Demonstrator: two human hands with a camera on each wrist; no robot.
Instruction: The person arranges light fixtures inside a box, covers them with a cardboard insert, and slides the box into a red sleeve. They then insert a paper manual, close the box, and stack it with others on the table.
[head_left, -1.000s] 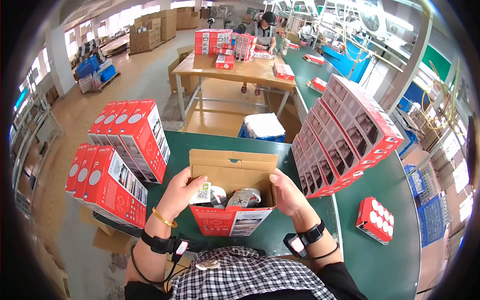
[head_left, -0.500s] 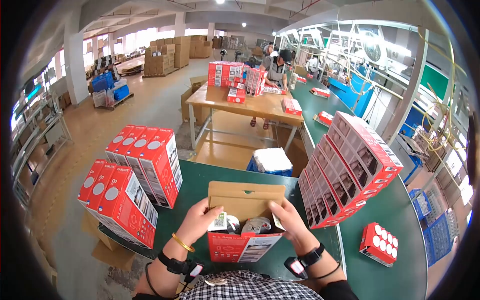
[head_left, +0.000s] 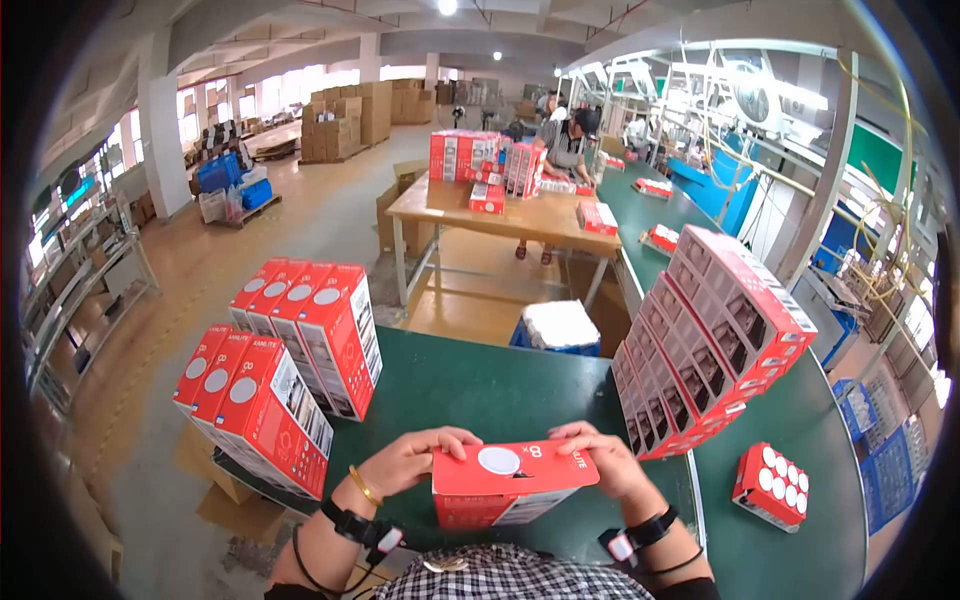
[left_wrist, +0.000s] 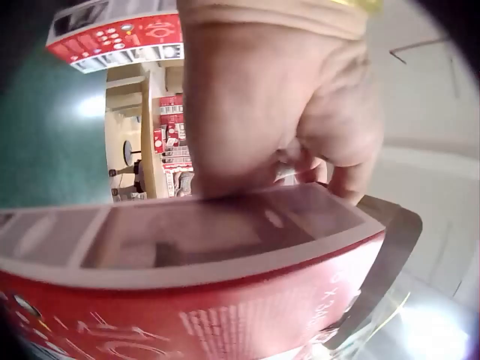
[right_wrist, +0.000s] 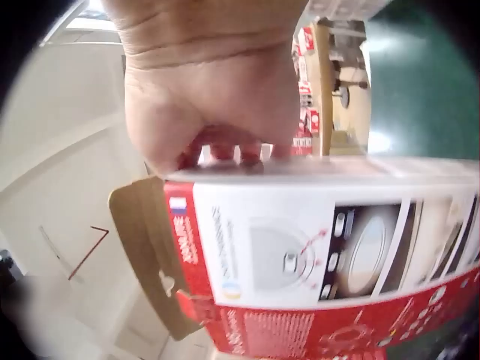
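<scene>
A red and white box (head_left: 505,480) stands in front of the person's body, its lid (head_left: 545,462) folded over the top, showing a white circle. In the head view the left hand (head_left: 415,460) holds the box's left side near the back corner. The right hand (head_left: 610,465) holds the right side, with fingertips on the lid. In the left wrist view the left hand (left_wrist: 277,105) lies against the box side (left_wrist: 217,232). The right wrist view shows the right hand (right_wrist: 214,97) at the printed side (right_wrist: 300,247), beside a brown cardboard flap (right_wrist: 150,255) sticking out. The box's contents are hidden.
Upright red boxes (head_left: 335,340) stand in two groups at the left of the green table (head_left: 480,375). A tall stack of boxes (head_left: 700,350) leans at the right, near a pack with white discs (head_left: 775,487). Beyond are a blue crate (head_left: 560,328) and a wooden table (head_left: 510,222) with a person.
The raised cardboard lid has come down over the box, hiding the contents. Both hands have shifted from the raised flap to the box's top sides. The head view has tilted upward.
</scene>
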